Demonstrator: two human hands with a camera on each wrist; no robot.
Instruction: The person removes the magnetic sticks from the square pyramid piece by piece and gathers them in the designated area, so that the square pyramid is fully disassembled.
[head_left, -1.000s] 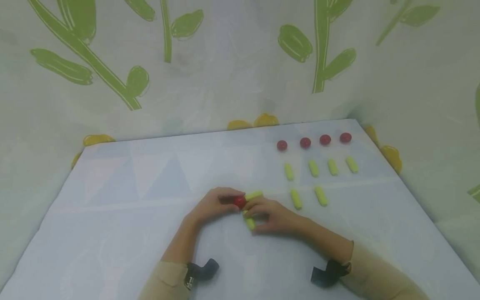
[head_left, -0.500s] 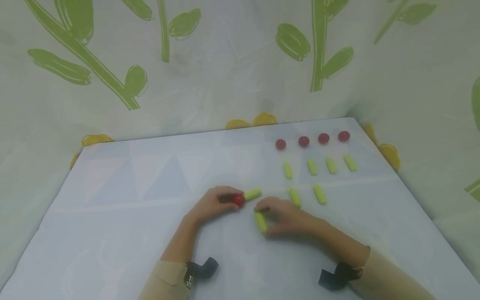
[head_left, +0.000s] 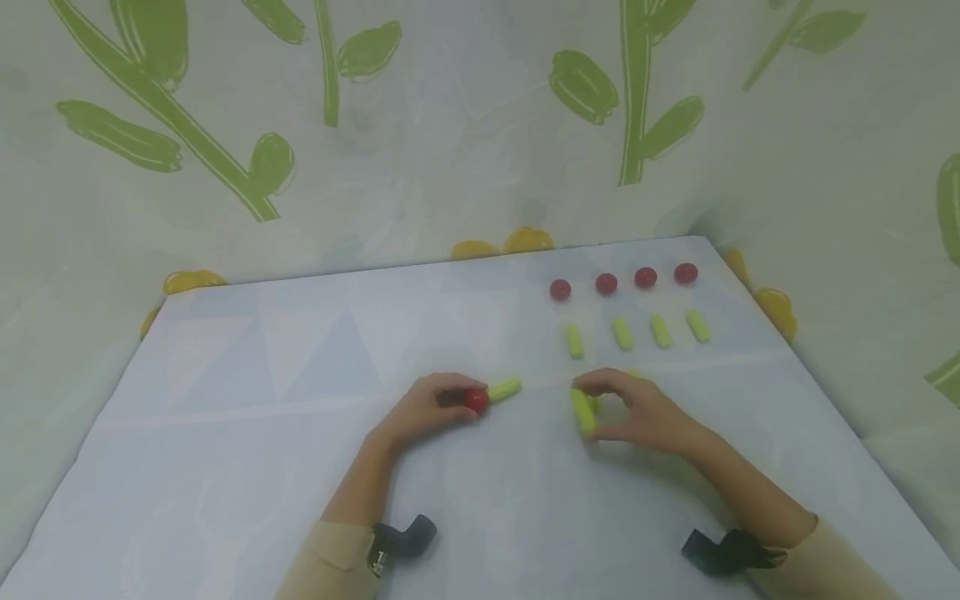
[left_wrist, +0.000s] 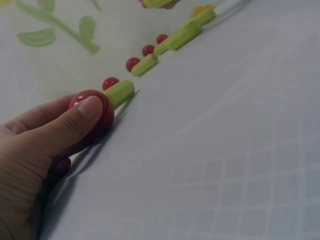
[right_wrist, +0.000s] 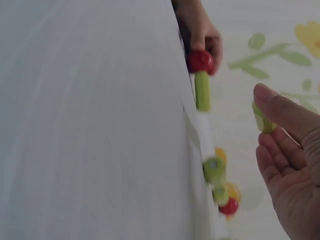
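Observation:
My left hand grips a red ball between thumb and fingers at the middle of the table. A yellow-green rod sticks out from that ball toward the right, seen up close as a ridged green rod in the left wrist view. Farther right, my right hand pinches another yellow-green rod by its ends. The right wrist view has this rod held between thumb and fingertips, above the table. Two more rods lie behind the right hand and are mostly hidden by it.
Several red balls form a row at the back right of the white table. In front of them lies a row of several yellow-green rods. A patterned cloth rises behind the table. Dark camera mounts sit at both wrists.
My right hand has moved right with its rod, from beside the red ball to in front of the two loose rods. The left hand keeps its place, holding the ball.

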